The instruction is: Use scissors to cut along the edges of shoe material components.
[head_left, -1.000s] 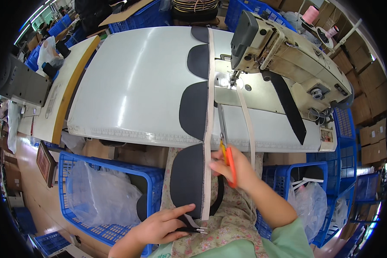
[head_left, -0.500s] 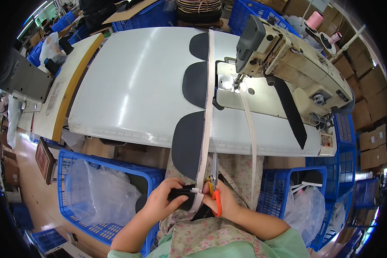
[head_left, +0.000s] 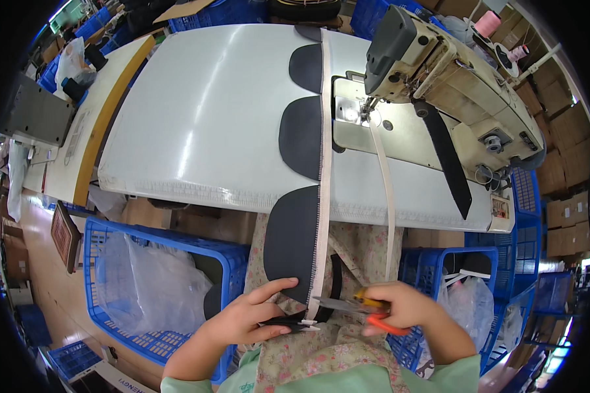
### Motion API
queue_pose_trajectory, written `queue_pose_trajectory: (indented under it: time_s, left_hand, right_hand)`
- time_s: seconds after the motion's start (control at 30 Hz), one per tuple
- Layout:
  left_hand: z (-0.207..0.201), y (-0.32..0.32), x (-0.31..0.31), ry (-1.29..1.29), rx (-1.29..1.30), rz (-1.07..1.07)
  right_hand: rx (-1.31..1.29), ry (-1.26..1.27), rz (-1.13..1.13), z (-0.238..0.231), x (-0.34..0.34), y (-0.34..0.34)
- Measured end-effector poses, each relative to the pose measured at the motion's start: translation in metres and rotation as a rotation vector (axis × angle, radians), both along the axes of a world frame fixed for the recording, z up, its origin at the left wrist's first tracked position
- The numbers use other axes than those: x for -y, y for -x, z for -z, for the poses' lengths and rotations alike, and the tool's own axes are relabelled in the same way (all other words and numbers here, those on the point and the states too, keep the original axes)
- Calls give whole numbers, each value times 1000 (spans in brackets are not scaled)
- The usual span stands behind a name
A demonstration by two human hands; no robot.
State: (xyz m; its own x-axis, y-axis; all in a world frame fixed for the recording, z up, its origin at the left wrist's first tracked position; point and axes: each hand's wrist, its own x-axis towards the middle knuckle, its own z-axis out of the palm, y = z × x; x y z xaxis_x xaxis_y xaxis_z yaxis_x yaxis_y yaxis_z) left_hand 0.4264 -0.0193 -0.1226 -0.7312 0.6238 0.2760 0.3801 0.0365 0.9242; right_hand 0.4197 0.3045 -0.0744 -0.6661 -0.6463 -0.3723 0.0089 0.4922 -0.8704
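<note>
A long pale tape (head_left: 325,144) runs down the table toward me, with dark half-round fabric pieces (head_left: 290,229) stitched along its left edge in a chain. My left hand (head_left: 252,314) is closed on the dark fabric piece at the near end, over my lap; its index finger lies along the piece above. In my right hand (head_left: 400,306) is a pair of scissors (head_left: 337,304) with orange and yellow handles. Its blades point left and reach the tape's near end, just right of my left hand. Motion smears the scissors slightly.
A sewing machine (head_left: 452,92) stands at the right of the white table (head_left: 196,131); a second pale tape (head_left: 385,177) hangs from its needle area. Blue crates (head_left: 226,252) with plastic bags flank my lap. Pink thread spools (head_left: 488,24) stand far right.
My right hand has moved right, away from my left hand, with the scissors turned from pointing away to pointing left. The chain has shifted toward me. The dark bundle in my left hand has opened out.
</note>
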Motion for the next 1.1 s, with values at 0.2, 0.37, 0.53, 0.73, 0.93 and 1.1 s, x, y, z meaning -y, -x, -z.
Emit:
queue_pose_trajectory:
  time_s: [0.2,0.37,0.53,0.73,0.93,1.1]
  left_hand:
    - [-15,2,-1,155,-62,0]
    - [-17,3,-2,143,-114,-5]
    - [-18,2,-2,156,-108,-7]
    - [-16,1,-1,150,-63,4]
    - [-15,1,-1,134,-70,0]
    - [-15,0,2,134,-87,-5]
  right_hand:
    - [37,-258,-224,-11,-38,10]
    - [76,-271,-307,-4,-19,19]
    - [86,-347,-354,-3,-9,26]
    - [30,-294,-342,-4,-7,26]
    - [76,-324,-331,-7,-4,28]
    - [291,-375,-267,-19,-8,32]
